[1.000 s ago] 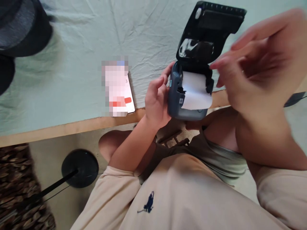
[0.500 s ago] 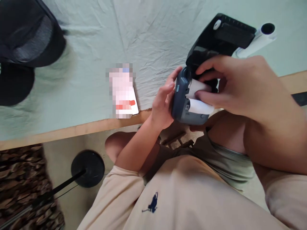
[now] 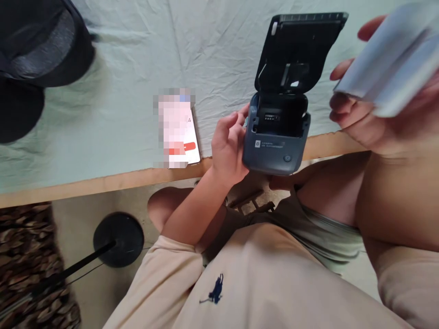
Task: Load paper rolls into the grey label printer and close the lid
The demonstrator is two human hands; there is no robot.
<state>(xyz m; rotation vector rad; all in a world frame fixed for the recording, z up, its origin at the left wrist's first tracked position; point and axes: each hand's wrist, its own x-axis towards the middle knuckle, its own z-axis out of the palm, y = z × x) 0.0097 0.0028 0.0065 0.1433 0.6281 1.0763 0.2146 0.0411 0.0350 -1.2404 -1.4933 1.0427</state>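
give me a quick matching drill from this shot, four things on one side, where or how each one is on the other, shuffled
Things:
1. printer
2. paper roll
3. phone
4. black cap

States:
A. lying screen up near the table edge
B. lifted in the right hand
C. at the far left of the table
D. lid open, steadied by the left hand

Pairs: 1-D, 2-B, 3-A, 4-C
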